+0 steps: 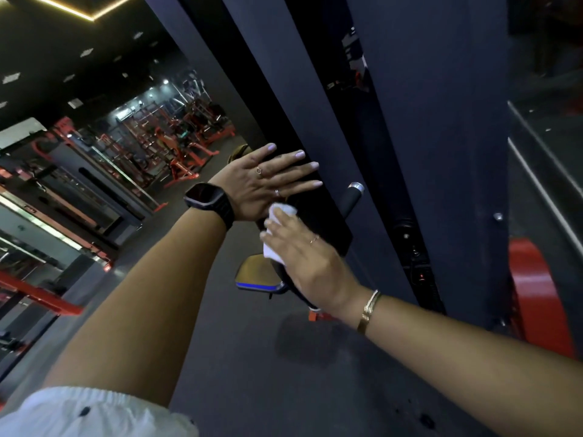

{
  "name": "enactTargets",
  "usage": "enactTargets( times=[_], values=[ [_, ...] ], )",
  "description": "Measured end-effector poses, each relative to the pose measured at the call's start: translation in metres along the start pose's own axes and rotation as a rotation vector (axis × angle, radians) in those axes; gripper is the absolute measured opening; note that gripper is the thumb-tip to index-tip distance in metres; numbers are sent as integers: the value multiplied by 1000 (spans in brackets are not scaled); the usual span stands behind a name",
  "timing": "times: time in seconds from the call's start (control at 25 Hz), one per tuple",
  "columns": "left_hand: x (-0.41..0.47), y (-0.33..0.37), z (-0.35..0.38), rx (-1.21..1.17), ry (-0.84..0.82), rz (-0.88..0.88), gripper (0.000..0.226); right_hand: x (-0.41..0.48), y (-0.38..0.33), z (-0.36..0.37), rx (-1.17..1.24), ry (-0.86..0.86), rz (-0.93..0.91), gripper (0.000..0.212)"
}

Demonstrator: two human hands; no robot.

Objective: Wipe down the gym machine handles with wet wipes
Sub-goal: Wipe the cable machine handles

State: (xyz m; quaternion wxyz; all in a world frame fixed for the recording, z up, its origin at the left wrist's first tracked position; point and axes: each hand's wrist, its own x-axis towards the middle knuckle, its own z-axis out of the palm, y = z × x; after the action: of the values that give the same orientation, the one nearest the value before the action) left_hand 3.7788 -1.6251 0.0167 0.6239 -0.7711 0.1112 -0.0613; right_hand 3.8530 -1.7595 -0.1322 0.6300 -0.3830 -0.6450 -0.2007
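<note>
Head view: black pad (318,212) partly hides handle (352,198); red racks (184,176) behind.

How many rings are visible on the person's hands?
3 rings. The left hand wears an upper ring and a lower ring; the right hand, on the wipe, wears a thin ring. More may be hidden.

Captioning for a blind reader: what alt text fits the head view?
A person's right hand presses a white wet wipe onto a black machine pad while the left hand lies flat on the pad above it. A black handle with a silver end cap sticks out beside the pad.
</note>
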Motion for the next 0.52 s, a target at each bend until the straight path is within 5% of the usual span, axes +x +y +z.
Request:
enactTargets(
  times=[0.08,0.28,0.52],
  values=[
    [2,-3,-3,-15,15,5,55,16,7,4,-108,21,35,31],
    [0,-3,-3,-4,21,-10,58,7,2,6,-268,-137,-280,16],
    [0,-3,-11,-9,-43,11,54,15,2,11,-330,-135,-203,18]
  ],
)
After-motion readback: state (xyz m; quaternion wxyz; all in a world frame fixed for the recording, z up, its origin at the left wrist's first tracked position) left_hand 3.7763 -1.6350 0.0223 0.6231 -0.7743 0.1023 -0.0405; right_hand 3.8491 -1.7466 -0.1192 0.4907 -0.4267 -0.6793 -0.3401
